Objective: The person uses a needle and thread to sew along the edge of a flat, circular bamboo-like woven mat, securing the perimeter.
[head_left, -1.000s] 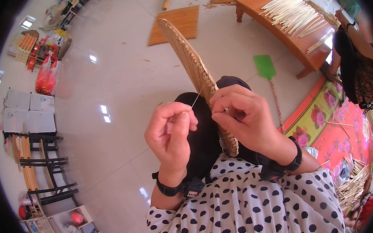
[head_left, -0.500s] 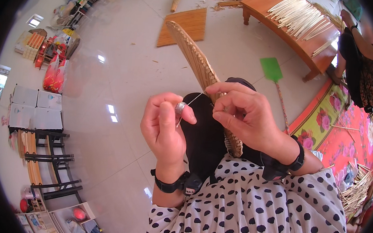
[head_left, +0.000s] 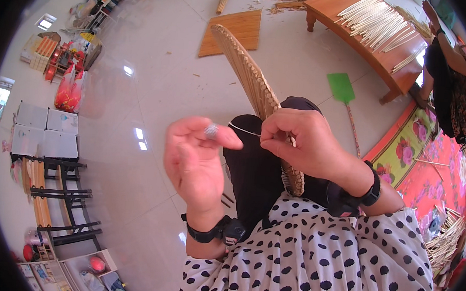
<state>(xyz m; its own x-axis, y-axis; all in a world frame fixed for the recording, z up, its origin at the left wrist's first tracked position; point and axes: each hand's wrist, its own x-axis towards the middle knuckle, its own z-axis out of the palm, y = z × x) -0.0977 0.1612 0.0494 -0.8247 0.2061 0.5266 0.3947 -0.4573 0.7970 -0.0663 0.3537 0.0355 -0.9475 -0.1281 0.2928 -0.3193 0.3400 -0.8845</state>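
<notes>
A long tan plaited straw piece with a scalloped edge stands on edge between my dark-clothed knees, its lower end near my lap. At its near side my right hand is closed, thumb and forefinger pinching a thin pale thread. The thread curves left from that pinch toward my left forefinger. My left hand is slightly blurred, fingers apart, with nothing visible in its grasp. A silver coiled ring sits on one of its fingers. Part of the plaited piece is hidden behind my right hand.
A wooden board lies on the tiled floor ahead. A low wooden table bears pale stalks, with another person beside it. A green fly swatter and a floral mat are right; folded black-framed furniture is left.
My left hand has moved slightly left and its fingers have opened off the thread. My right fingers have closed to a pinch lower down, and the thread now hangs slacker in a curve.
</notes>
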